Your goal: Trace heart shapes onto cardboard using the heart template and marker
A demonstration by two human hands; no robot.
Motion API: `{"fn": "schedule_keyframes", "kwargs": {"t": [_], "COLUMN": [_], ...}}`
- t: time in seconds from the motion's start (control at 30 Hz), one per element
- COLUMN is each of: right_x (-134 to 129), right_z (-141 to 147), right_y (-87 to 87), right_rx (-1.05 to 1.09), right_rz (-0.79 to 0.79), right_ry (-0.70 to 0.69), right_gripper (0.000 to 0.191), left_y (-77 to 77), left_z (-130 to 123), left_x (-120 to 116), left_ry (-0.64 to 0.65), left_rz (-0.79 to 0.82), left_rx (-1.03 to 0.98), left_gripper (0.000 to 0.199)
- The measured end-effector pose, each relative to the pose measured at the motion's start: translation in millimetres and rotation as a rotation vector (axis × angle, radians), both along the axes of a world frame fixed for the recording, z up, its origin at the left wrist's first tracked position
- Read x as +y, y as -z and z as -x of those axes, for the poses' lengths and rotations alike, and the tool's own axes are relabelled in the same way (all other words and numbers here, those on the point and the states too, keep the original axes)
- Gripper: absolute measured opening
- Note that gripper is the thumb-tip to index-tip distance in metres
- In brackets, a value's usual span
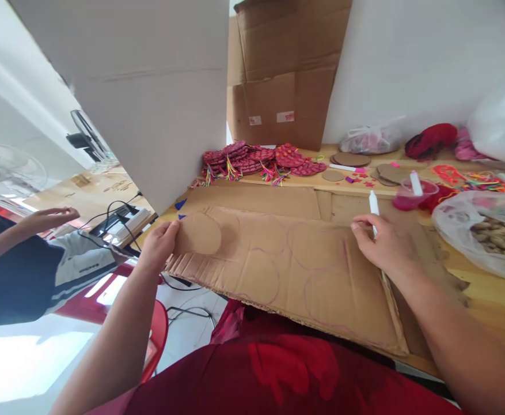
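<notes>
A round cardboard disc (199, 233) is pinched at its left edge by my left hand (160, 242), over the left end of a cardboard sheet (293, 285). Several purple circle outlines are drawn across that sheet. My right hand (384, 245) is closed around a white marker (373, 207), which points upward above the sheet's right side. The lower part of the marker is hidden by the fingers.
Patterned pink pieces with tassels (261, 161) lie piled at the back. Cardboard discs (350, 160), a pink cup (407, 199) and a plastic bag of peanuts (500, 236) sit on the right. Another person's hand (51, 220) shows beyond a white partition (157, 86).
</notes>
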State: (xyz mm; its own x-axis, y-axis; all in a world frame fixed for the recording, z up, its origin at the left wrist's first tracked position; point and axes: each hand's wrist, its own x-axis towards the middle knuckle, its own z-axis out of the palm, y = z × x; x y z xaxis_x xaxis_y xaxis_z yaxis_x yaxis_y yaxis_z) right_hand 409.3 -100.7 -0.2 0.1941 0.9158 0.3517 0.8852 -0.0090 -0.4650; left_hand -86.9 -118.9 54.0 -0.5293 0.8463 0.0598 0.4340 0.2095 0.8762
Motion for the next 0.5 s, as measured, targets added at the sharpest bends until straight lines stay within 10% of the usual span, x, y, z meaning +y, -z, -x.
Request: {"fn": "schedule_keyframes", "kwargs": {"t": [0.5], "right_x": [3.6], "right_z": [-1.3], "right_y": [8.1], "right_rx": [0.073], "right_rz": [0.078], "right_ry": [0.07], "right_gripper": [0.032], "left_y": [22.7], "left_z": [16.1], "left_x": [-13.7], "left_ry": [0.194], "left_rz": [0.278], "left_rx": [-0.314], "left_gripper": [0.056]}}
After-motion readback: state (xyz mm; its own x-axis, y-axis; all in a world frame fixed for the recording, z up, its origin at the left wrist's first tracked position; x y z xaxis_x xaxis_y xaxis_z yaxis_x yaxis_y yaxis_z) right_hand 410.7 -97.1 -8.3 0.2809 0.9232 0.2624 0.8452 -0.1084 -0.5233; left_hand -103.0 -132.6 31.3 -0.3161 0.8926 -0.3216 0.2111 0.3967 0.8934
